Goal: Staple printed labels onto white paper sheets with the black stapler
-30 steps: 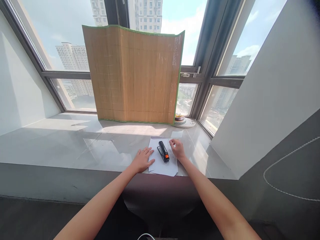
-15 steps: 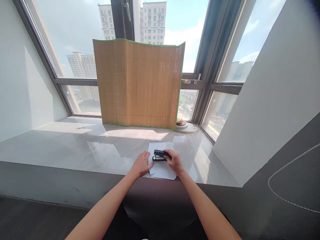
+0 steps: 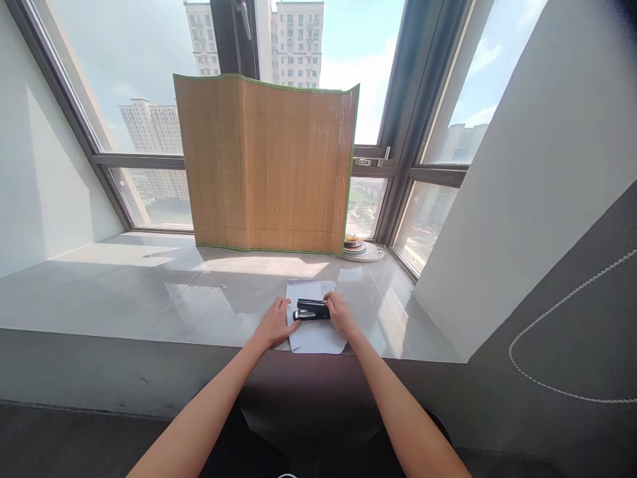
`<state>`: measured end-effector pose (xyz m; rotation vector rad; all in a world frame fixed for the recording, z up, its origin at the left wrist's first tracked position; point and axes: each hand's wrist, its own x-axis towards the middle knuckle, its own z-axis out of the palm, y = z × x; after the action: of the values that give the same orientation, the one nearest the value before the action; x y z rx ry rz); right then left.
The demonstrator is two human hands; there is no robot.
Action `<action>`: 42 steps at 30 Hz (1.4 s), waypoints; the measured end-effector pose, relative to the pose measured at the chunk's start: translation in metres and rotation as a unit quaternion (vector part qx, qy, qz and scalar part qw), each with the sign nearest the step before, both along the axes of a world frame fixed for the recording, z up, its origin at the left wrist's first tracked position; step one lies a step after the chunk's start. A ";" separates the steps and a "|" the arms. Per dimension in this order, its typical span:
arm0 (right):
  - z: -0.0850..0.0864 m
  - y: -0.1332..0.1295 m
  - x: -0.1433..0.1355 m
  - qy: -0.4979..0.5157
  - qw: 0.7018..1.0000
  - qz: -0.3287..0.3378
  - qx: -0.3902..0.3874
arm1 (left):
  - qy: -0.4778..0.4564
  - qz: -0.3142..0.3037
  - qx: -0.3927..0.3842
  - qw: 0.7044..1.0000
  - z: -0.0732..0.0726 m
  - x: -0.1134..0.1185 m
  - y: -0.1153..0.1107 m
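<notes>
A black stapler (image 3: 312, 309) lies sideways over the white sheets of paper (image 3: 316, 340), its jaws pointing left and a gap showing between its arms. My right hand (image 3: 341, 315) grips the stapler's right end, thumb and fingers closed about it. On the paper's left edge rests my left hand (image 3: 275, 324), its thumb stretched out close to the stapler's front and its fingers apart from the thumb. A grey patterned patch (image 3: 328, 287) shows at the paper's upper right corner.
The pale tiled window sill (image 3: 194, 318) ends in a front edge just below the paper. A bamboo mat (image 3: 269, 166) stands upright against the windows. Stacked plates (image 3: 362, 251) sit right of it. A white beaded cord (image 3: 527, 318) hangs at the right.
My right hand has shifted toward the stapler's right end, uncovering more of its top. The whole scene has moved slightly left in view. My left hand stays at the paper's left edge.
</notes>
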<state>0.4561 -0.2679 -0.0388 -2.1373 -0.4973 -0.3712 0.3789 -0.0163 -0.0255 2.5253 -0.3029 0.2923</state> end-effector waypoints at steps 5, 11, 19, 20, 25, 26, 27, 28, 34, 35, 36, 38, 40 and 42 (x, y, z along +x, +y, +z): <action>-0.002 0.003 0.002 0.005 0.999 0.005 -0.032 | 0.041 0.011 -0.175 0.984 0.000 0.005 0.008; 0.007 -0.002 -0.004 -0.007 0.999 0.038 0.017 | 0.066 0.022 -0.502 0.862 -0.002 0.014 0.024; 0.031 0.020 -0.021 -0.053 0.993 0.074 -0.073 | 0.144 0.075 -0.797 0.582 0.010 0.014 0.049; 0.038 0.028 -0.026 -0.086 0.991 0.067 -0.074 | 0.155 0.069 -0.813 0.557 0.011 0.013 0.052; 0.058 0.079 -0.051 -0.261 0.947 0.092 -0.165 | 0.160 0.042 -0.847 0.505 0.008 0.010 0.057; 0.058 0.087 -0.054 -0.290 0.931 0.111 -0.191 | 0.153 0.046 -0.850 0.502 0.008 0.010 0.057; 0.057 0.093 -0.056 -0.315 0.915 0.132 -0.213 | 0.147 0.051 -0.853 0.499 0.007 0.010 0.057; 0.055 0.097 -0.057 -0.337 0.900 0.151 -0.231 | 0.142 0.056 -0.854 0.497 0.007 0.011 0.056; 0.051 0.093 -0.058 -0.422 0.841 0.190 -0.281 | 0.121 0.078 -0.849 0.508 0.005 0.015 0.053; 0.051 0.091 -0.059 -0.429 0.837 0.189 -0.282 | 0.120 0.076 -0.845 0.516 0.004 0.016 0.052; 0.052 0.089 -0.061 -0.432 0.836 0.187 -0.282 | 0.120 0.074 -0.839 0.526 0.003 0.017 0.052; 0.052 0.086 -0.063 -0.420 0.851 0.166 -0.268 | 0.115 0.076 -0.826 0.547 0.001 0.018 0.051; 0.048 0.082 -0.065 -0.366 0.899 0.093 -0.222 | 0.101 0.085 -0.811 0.569 -0.001 0.020 0.049; 0.040 0.077 -0.066 -0.269 0.952 -0.026 -0.145 | 0.088 0.094 -0.801 0.585 -0.002 0.020 0.046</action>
<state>0.3899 -0.1910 0.0015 -2.3247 -0.8468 -0.9766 0.3988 0.0292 -0.0273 0.7055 0.2770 0.2012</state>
